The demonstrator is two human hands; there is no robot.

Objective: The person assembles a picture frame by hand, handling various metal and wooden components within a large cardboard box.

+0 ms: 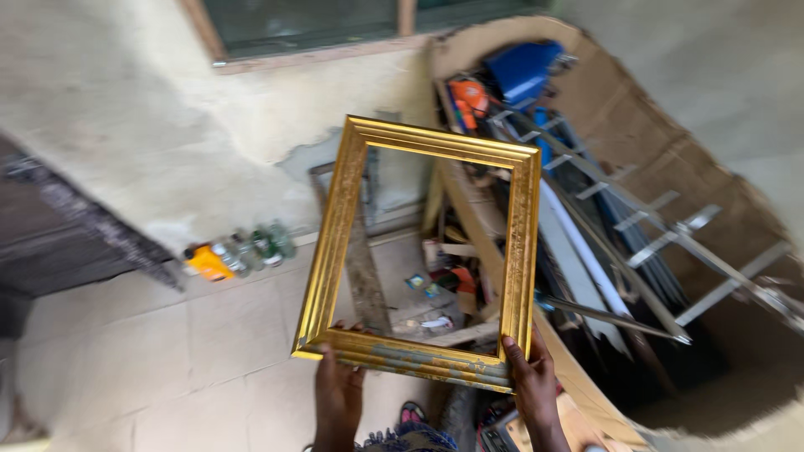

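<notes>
From the head view, I hold the gold picture frame (pixel 423 251) up in front of me by its bottom rail, my left hand (pixel 337 392) under the lower left corner and my right hand (pixel 533 378) under the lower right, fingers curled closed around the moulding. To hold it well I keep both grips level so the empty rectangle does not twist. The moulding is ribbed and glossy, its gilt worn and blotchy along the bottom rail. Behind it stand plastic bottles (pixel 243 249) by the rough plastered wall (pixel 126 100) and metal strips (pixel 653 226) leaning in a cluttered cardboard-lined corner.
</notes>
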